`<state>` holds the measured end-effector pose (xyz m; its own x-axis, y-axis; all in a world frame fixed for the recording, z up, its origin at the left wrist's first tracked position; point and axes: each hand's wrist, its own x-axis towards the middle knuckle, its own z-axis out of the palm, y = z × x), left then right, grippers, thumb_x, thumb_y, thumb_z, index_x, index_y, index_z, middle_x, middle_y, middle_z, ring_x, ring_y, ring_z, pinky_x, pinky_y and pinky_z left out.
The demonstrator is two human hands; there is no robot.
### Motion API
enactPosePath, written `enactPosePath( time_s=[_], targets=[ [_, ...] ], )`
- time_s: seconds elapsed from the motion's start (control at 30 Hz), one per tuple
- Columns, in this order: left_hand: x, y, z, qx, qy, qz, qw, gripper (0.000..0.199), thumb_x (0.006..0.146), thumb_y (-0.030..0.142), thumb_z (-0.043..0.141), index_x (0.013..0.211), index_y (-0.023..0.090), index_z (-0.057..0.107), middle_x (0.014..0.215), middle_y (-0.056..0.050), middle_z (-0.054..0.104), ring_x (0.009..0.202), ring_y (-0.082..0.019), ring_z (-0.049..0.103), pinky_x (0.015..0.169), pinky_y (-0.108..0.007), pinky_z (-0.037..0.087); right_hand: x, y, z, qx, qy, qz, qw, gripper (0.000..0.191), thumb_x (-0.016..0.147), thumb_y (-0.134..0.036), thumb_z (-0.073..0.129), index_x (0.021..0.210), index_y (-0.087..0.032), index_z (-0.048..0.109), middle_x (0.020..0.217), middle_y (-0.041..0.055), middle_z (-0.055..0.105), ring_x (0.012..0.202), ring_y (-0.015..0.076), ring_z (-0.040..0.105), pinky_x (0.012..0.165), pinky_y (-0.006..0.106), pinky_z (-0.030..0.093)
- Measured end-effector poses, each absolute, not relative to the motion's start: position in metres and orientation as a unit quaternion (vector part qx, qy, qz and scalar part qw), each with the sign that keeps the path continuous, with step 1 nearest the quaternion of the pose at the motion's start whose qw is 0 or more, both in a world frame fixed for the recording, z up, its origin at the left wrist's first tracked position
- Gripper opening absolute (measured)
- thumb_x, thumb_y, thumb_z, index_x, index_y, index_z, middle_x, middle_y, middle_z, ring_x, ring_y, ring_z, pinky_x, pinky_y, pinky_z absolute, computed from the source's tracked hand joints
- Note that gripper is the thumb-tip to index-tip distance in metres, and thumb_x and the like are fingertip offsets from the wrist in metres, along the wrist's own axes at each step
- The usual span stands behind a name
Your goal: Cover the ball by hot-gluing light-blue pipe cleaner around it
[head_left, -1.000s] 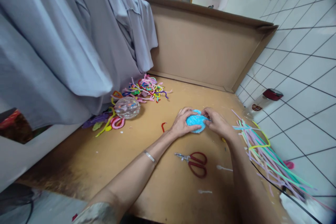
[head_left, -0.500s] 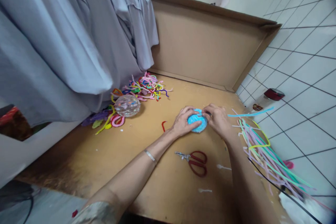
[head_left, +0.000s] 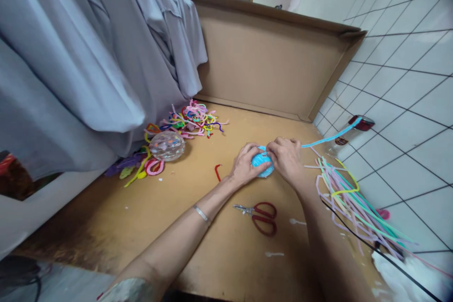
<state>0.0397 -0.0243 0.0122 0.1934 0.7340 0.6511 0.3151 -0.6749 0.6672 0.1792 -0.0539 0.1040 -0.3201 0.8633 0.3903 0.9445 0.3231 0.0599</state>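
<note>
A round, flat coil of bright blue pipe cleaner (head_left: pixel 262 168) lies under both hands on the table. My left hand (head_left: pixel 245 163) is closed on its left side, with the thumb across the face and the fingers along the top edge. My right hand (head_left: pixel 286 158) pinches at the upper right of the coil, its fingertips close to the left fingers. From behind the right hand a loose blue pipe cleaner end (head_left: pixel 329 138) sticks out to the right. What exactly the right fingertips pinch is partly hidden; it looks like the blue strand.
Red-handled scissors (head_left: pixel 260 217) lie near my wrists. Pastel pipe cleaners (head_left: pixel 357 207) are heaped at right beside a red-lidded jar (head_left: pixel 345 137). A clear round container (head_left: pixel 167 146) and a colourful pipe cleaner pile (head_left: pixel 198 118) sit at left. A cardboard panel (head_left: pixel 255 56) stands behind.
My right hand has shifted slightly left, over more of the coil. The loose blue end has swung upward and now crosses the jar's lid. The whole view has shifted a little.
</note>
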Motion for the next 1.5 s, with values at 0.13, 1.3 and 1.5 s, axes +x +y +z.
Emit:
enactPosePath(
  time_s=[0.13,1.3,1.5],
  targets=[
    [0.041,-0.023,0.01,0.745,0.357,0.526,0.201,0.039,0.073,0.045,0.069,0.104,0.022,0.062,0.116,-0.008,0.056,0.111,-0.022,0.056,0.097,-0.038,0.048,0.178,-0.055,0.107,-0.583,-0.788,-0.158,0.121,0.021,0.089,-0.022,0.051,0.088,-0.023,0.072,0.093,0.0078,0.062,0.09,0.0213,0.049,0.079,0.036,0.022],
    [0.046,-0.02,0.003,0.724,0.331,0.555,0.24,0.052,0.063,0.034,0.078,0.109,0.019,0.06,0.12,-0.011,0.057,0.116,-0.025,0.055,0.101,-0.041,0.046,0.179,-0.046,0.104,-0.514,-0.845,-0.108,0.106,0.03,0.094,-0.024,0.041,0.093,-0.02,0.071,0.084,0.0065,0.065,0.082,0.0184,0.052,0.074,0.032,0.022],
    [0.049,-0.019,0.002,0.733,0.322,0.553,0.229,0.049,0.062,0.032,0.078,0.106,0.019,0.061,0.119,-0.01,0.059,0.115,-0.025,0.055,0.101,-0.042,0.046,0.176,-0.05,0.11,-0.52,-0.844,-0.111,0.073,0.033,0.093,-0.019,0.039,0.09,-0.02,0.073,0.084,0.0067,0.064,0.082,0.0182,0.051,0.074,0.032,0.021]
  ],
)
